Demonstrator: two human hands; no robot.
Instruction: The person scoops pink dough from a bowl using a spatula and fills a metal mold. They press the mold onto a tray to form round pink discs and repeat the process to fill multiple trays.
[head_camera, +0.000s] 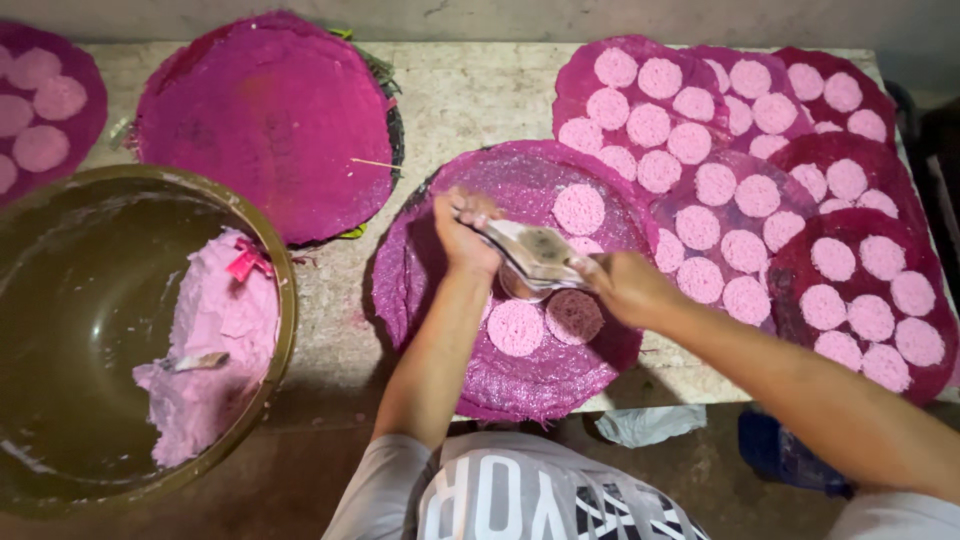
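A pale, stained stone slab (470, 95) serves as the work surface, with a dim concrete floor below it. Round magenta woven mats cover it; those beyond the right fingers carry rows of pink paste discs (745, 195), while a bare magenta mat (265, 120) lies past the left fingers. Further left of them, a large olive-brown round basin (80, 330) holds a mound of pink paste (215, 350) against its right wall. The left hand (462, 235) and right hand (625, 285) both close their fingers around a flat grey metal press (535, 255), held just above the nearest round purple mat (520, 285); two pink discs (545, 322) lie just under the fingers.
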